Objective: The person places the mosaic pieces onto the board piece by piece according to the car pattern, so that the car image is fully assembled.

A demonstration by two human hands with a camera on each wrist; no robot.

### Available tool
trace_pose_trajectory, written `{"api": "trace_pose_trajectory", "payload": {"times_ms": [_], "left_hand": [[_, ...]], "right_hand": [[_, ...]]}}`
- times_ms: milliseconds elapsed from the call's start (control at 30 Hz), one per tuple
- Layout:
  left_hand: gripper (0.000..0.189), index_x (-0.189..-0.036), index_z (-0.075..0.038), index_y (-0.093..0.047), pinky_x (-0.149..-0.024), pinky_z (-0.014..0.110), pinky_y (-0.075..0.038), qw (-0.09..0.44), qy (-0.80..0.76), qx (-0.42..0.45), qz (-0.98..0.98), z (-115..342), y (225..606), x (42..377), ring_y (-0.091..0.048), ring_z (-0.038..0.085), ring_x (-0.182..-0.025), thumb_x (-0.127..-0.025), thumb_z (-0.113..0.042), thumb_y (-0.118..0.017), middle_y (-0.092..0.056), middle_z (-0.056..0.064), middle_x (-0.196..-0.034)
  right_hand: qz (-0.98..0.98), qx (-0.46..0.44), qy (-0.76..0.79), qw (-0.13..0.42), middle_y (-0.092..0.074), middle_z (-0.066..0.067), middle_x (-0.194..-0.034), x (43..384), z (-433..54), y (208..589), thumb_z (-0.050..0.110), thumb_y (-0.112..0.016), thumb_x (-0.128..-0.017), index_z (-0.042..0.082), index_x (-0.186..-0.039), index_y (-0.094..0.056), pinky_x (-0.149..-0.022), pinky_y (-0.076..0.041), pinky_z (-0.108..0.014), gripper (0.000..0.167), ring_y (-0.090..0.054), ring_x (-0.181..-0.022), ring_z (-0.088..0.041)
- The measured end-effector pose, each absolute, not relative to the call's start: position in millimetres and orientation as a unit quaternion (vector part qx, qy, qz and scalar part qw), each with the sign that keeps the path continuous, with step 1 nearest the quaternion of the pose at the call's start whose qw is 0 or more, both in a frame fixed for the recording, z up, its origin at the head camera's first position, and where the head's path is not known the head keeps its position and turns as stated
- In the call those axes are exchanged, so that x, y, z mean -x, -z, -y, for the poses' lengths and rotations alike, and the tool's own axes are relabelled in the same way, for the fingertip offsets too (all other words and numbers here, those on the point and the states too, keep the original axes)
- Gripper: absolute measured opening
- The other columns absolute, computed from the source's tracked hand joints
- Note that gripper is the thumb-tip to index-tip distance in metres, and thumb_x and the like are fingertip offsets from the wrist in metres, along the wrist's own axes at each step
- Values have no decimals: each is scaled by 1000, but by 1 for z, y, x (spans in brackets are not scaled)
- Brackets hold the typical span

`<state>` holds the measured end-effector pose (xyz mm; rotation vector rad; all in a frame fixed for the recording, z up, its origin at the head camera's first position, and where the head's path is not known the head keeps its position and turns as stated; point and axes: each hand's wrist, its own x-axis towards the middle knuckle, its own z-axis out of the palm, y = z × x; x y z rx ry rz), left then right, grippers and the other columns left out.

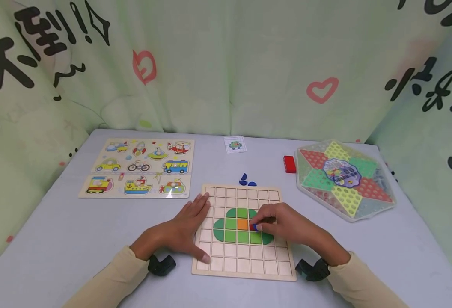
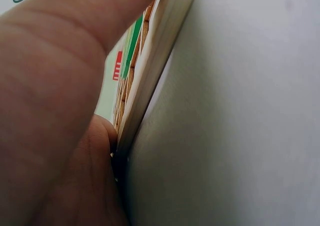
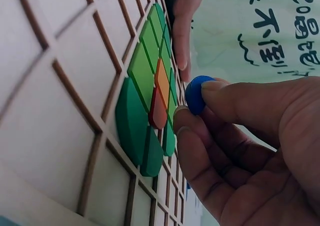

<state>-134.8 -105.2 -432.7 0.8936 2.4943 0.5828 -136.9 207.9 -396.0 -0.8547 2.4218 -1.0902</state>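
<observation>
A wooden grid board (image 1: pixel 226 265) lies on the table, with green, orange and red tiles set in its squares. My left hand (image 1: pixel 183 226) rests spread along the board's left edge, thumb near the lower corner. Between thumb and fingers my right hand (image 1: pixel 287 222) pinches a small blue tile (image 3: pixel 196 94) over the board. Close below it sit the red rounded tile (image 3: pixel 158 109) and the orange tile (image 3: pixel 162 81), with dark green tiles (image 3: pixel 131 121) around them. The right fingers hide some squares in the head view.
Several blue tiles (image 1: pixel 243 179) lie just behind the board. Further back is a small pattern card (image 1: pixel 235 144). A vehicle puzzle board (image 1: pixel 141 169) lies at the left. On the right are a red block (image 1: pixel 289 164) and a hexagonal game box (image 1: pixel 341 179). Curtains (image 1: pixel 226 64) hang behind.
</observation>
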Motion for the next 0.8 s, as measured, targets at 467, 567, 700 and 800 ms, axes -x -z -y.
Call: {"api": "trace_pose_trajectory", "payload": {"times_ms": [467, 567, 700, 800], "left_hand": [[135, -156, -3, -6, -116, 43, 4, 212, -200, -319, -902, 104, 433, 135, 17, 22, -146, -63, -73, -74, 13, 7, -162], [135, -156, -3, -6, -116, 43, 4, 214, -201, -318, -901, 104, 433, 135, 17, 21, -146, -63, -73, -74, 13, 6, -162], [135, -156, -3, -6, -116, 43, 4, 214, -201, -320, -901, 105, 434, 135, 17, 21, -145, -63, -74, -73, 13, 6, -162], [135, -156, -3, -6, -116, 44, 4, 212, -202, -322, -901, 105, 435, 135, 17, 21, -145, -63, -75, -72, 13, 6, -162]], "right_hand": [[-851, 283, 377, 233, -66, 12, -94, 111, -205, 392, 10, -72, -89, 18, -97, -76, -79, -50, -26, 12, -57, -89, -14], [-845, 294, 375, 240, -66, 13, -92, 106, -204, 393, 11, -72, -89, 19, -96, -76, -76, -51, -25, 11, -56, -85, -12], [-839, 306, 380, 241, -67, 10, -90, 102, -204, 395, 11, -72, -89, 18, -95, -75, -74, -51, -25, 10, -56, -82, -9], [-839, 300, 383, 242, -67, 8, -91, 99, -203, 398, 11, -72, -89, 18, -95, -76, -76, -51, -25, 10, -57, -84, -8]]}}
